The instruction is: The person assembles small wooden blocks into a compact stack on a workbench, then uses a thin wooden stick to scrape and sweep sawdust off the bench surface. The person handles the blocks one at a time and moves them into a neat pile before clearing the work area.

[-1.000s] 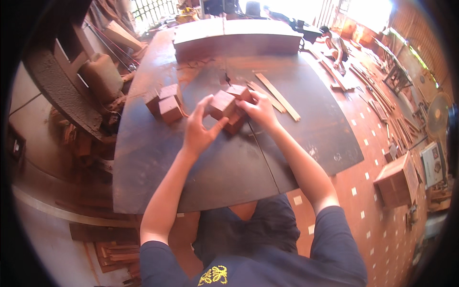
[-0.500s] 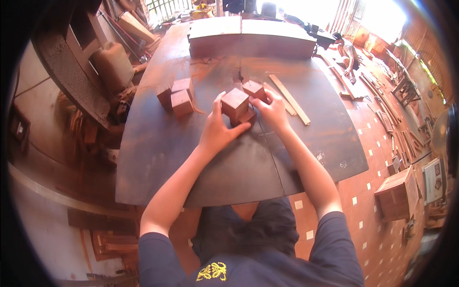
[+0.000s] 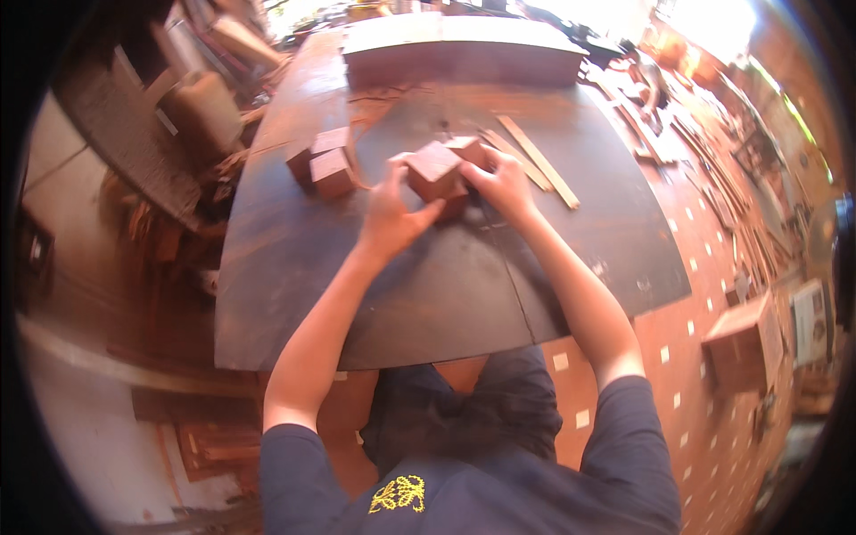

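Note:
Over the middle of the dark table, my left hand (image 3: 392,212) grips a reddish-brown wooden block (image 3: 434,169), fingers along its left side and thumb at the near side. Part of another block (image 3: 455,207) shows beneath it. Just behind and to the right, a smaller-looking wooden block (image 3: 466,149) is held by my right hand (image 3: 504,185), with the thumb on its near side. These blocks sit close together, and some of their contact faces are hidden. Left of my hands stands a group of similar blocks (image 3: 332,172).
Two thin wooden strips (image 3: 538,160) lie right of my hands. A long box-like wooden piece (image 3: 464,64) spans the table's far end. A plastic jerrycan (image 3: 207,109) stands left of the table (image 3: 428,312). At far right, another person (image 3: 649,82) is low among timber; a wooden box (image 3: 744,343) sits nearer.
The view has tilted a little, so the table appears higher. The block in my right hand now sits closer to the left-hand block, which has turned slightly.

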Tool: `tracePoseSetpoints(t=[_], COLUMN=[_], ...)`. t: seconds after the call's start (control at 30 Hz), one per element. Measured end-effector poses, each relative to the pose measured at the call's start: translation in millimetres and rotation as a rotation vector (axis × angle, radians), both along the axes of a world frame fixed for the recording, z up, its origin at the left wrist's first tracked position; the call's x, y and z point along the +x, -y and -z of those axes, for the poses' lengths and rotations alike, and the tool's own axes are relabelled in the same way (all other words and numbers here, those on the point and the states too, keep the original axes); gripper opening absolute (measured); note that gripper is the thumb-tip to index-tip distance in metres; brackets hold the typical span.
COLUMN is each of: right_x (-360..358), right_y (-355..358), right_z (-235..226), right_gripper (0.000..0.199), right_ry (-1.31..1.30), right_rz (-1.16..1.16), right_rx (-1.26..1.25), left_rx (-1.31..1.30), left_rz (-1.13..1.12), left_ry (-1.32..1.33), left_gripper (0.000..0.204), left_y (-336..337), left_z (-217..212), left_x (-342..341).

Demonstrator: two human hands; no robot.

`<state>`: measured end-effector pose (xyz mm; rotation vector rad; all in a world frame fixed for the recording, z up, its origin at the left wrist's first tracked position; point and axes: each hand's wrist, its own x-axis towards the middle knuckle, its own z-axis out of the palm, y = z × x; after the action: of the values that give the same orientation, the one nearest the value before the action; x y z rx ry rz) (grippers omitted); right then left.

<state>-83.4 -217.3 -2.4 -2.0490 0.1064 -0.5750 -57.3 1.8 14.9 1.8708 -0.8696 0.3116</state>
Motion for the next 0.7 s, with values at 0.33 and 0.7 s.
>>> tracePoseSetpoints(t=[0.33, 0.7], right_x=[1.9, 5.4], right_y=[-6.1, -3.3], right_z=[-9.7, -4.8], right_gripper=[0.050, 0.030], right_ry=[0.175, 0.411], right_rz=[0.066, 0.142], right_rx=[-0.040, -0.337], left_rx=[-0.032, 0.012], left_rz=[0.172, 0.098], left_ry=[-0.174, -0.178], left_gripper=[0.065, 0.072], left_y=[-19.9, -15.3], left_z=[33.1, 32.9], left_x=[39.1, 36.3])
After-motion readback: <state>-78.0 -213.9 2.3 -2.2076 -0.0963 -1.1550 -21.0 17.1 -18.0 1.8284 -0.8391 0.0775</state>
